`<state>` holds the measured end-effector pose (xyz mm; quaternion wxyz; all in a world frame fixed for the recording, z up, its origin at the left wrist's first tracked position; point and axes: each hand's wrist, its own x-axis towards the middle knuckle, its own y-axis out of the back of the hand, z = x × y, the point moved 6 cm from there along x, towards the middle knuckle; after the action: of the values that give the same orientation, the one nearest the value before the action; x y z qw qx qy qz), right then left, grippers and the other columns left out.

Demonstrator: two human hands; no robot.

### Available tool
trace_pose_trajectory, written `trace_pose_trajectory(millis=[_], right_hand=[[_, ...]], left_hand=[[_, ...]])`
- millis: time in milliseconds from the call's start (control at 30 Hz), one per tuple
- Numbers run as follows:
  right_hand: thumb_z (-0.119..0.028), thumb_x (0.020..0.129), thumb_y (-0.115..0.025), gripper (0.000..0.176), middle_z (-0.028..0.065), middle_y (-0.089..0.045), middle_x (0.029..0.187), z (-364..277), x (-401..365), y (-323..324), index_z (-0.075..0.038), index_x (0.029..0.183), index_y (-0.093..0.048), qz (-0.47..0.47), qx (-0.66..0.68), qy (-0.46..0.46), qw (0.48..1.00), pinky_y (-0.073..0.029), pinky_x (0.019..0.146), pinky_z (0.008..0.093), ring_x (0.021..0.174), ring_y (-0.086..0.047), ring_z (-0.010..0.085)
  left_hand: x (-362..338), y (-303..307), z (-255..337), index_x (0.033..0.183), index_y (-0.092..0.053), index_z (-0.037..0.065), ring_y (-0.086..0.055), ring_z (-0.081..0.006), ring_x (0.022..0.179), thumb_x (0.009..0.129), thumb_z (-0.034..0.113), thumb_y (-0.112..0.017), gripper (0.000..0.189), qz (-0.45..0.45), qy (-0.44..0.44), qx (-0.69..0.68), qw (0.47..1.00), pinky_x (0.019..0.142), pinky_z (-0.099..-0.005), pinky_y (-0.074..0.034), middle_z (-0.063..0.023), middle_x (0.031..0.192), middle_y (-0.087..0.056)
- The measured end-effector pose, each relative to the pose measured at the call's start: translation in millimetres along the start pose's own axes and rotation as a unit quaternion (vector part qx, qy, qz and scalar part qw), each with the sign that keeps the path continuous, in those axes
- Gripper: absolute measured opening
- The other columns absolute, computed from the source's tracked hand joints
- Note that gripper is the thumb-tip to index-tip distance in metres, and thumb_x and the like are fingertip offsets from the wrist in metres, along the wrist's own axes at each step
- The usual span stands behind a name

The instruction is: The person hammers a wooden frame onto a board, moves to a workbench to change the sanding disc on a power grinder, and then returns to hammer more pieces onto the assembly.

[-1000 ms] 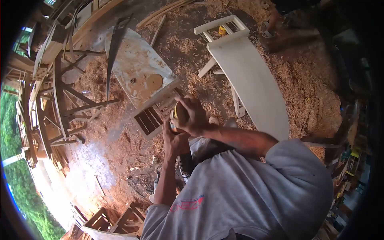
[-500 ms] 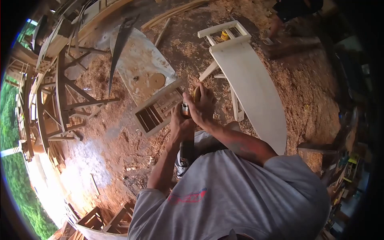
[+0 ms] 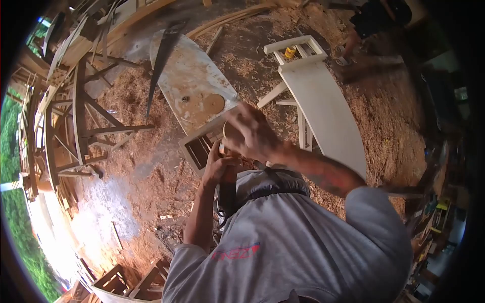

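Observation:
My right hand point(image 3: 250, 134) is clamped over the top of a hand-held tool with a yellowish-brown head point(image 3: 230, 135). My left hand point(image 3: 217, 166) grips the tool from below, where its dark body point(image 3: 227, 191) hangs down toward my chest. Both hands hold the tool against the near end of a slatted wooden frame point(image 3: 199, 146) that lies on the sawdust-covered floor. Most of the tool is hidden by my fingers.
A pale curved board on a white frame point(image 3: 328, 116) stands to the right, with a yellow bottle point(image 3: 289, 51) at its far end. A worn board with a round disc point(image 3: 194, 91) and a long dark saw point(image 3: 161, 60) lie beyond. Unfinished chair frames point(image 3: 76, 116) stand left. Another person point(image 3: 374, 20) is top right.
My hands and the tool have shifted slightly along the slatted frame, back and forth. The right hand now covers more of the tool's head. The view has drifted a little.

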<state>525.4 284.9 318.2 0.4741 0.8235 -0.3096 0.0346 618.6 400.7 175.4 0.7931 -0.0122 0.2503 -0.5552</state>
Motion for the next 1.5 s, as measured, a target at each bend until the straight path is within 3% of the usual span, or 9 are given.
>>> trace_pose_trajectory(millis=[33, 167, 300, 433, 633, 767, 1200, 1367, 1500], right_hand=[[-0.043, 0.085, -0.070, 0.065, 0.0296, -0.047, 0.130, 12, 1, -26, -0.004, 0.132, -0.049, -0.007, -0.022, -0.142, 0.990, -0.036, 0.102, 0.0549, 0.120, -0.048, 0.0449], [-0.050, 0.085, -0.070, 0.050, 0.0105, -0.067, 0.107, -56, -1, -56, -0.003, 0.101, -0.067, -0.171, 0.197, 0.100, 0.960, -0.022, 0.113, 0.0575, 0.121, -0.052, 0.0275], [-0.062, 0.077, -0.072, 0.085, 0.0274, -0.046, 0.133, -29, 23, -54, -0.002, 0.133, -0.050, -0.023, 0.044, -0.041, 0.998, -0.030, 0.109, 0.0591, 0.122, -0.049, 0.0450], [-0.051, 0.073, -0.077, 0.087, 0.0287, -0.042, 0.132, -33, 15, -89, -0.004, 0.139, -0.044, -0.258, 0.047, -0.125, 0.957, -0.039, 0.106, 0.0540, 0.125, -0.042, 0.0504], [-0.039, 0.072, -0.078, 0.079, 0.0213, -0.042, 0.132, -56, 42, -106, -0.009, 0.138, -0.046, -0.313, 0.070, 0.176, 0.931, -0.043, 0.102, 0.0549, 0.127, -0.044, 0.0419], [-0.046, 0.069, -0.078, 0.098, 0.0228, -0.030, 0.146, 49, 105, -181, -0.016, 0.150, -0.031, -0.247, 0.003, -0.225, 0.942, -0.043, 0.104, 0.0546, 0.133, -0.038, 0.0430], [-0.059, 0.094, -0.047, 0.072, 0.0228, -0.022, 0.156, 186, 89, -248, -0.017, 0.151, -0.037, -0.108, 0.061, -0.364, 0.923, -0.017, 0.117, 0.0568, 0.144, -0.021, 0.0425], [-0.021, 0.081, -0.070, 0.060, 0.0193, -0.038, 0.146, 178, 88, -230, -0.015, 0.138, -0.053, -0.219, -0.082, -0.193, 0.953, -0.034, 0.109, 0.0533, 0.133, -0.037, 0.0413], [-0.026, 0.070, -0.082, 0.060, 0.0146, -0.041, 0.141, 185, 93, -218, -0.010, 0.123, -0.059, -0.178, -0.104, -0.383, 0.901, -0.040, 0.104, 0.0501, 0.133, -0.038, 0.0380]], left_hand=[[-4, 7, -6, 0.131, -0.046, -0.001, -0.064, -0.0193, 0.097, 0.065, -0.005, -0.070, 0.070, 0.004, -0.002, -0.002, 1.000, 0.082, -0.0308, -0.055, -0.0094, 0.107, -0.064], [-29, 29, 19, 0.135, -0.043, -0.002, -0.065, -0.0168, 0.093, 0.068, -0.002, -0.070, 0.072, 0.075, -0.062, 0.057, 0.994, 0.082, -0.0291, -0.054, -0.0071, 0.100, -0.065], [-40, 51, -5, 0.135, -0.044, -0.002, -0.062, -0.0173, 0.097, 0.067, -0.005, -0.070, 0.074, 0.073, 0.005, -0.065, 0.995, 0.083, -0.0305, -0.053, -0.0089, 0.105, -0.064], [-59, 46, 9, 0.134, -0.046, -0.002, -0.062, -0.0191, 0.099, 0.061, -0.007, -0.073, 0.077, 0.101, 0.001, -0.063, 0.993, 0.085, -0.0331, -0.053, -0.0105, 0.110, -0.064], [-72, 71, -20, 0.131, -0.048, -0.002, -0.063, -0.0203, 0.098, 0.061, -0.004, -0.073, 0.075, 0.127, 0.056, -0.085, 0.987, 0.085, -0.0326, -0.053, -0.0111, 0.109, -0.064], [-94, 81, -27, 0.126, -0.053, 0.001, -0.062, -0.0170, 0.092, 0.058, 0.000, -0.073, 0.071, 0.154, 0.052, -0.107, 0.981, 0.084, -0.0296, -0.050, -0.0069, 0.103, -0.063], [-158, 116, -52, 0.126, -0.051, 0.002, -0.063, -0.0180, 0.083, 0.060, 0.000, -0.071, 0.070, 0.255, 0.088, -0.154, 0.950, 0.077, -0.0304, -0.053, -0.0068, 0.098, -0.064], [-143, 117, -51, 0.129, -0.051, 0.002, -0.063, -0.0174, 0.086, 0.059, 0.001, -0.073, 0.074, 0.206, 0.095, -0.122, 0.966, 0.080, -0.0309, -0.052, -0.0064, 0.101, -0.064], [-118, 106, -48, 0.130, -0.051, 0.002, -0.063, -0.0168, 0.090, 0.059, 0.000, -0.075, 0.075, 0.146, 0.094, -0.092, 0.981, 0.082, -0.0305, -0.052, -0.0063, 0.104, -0.064]])
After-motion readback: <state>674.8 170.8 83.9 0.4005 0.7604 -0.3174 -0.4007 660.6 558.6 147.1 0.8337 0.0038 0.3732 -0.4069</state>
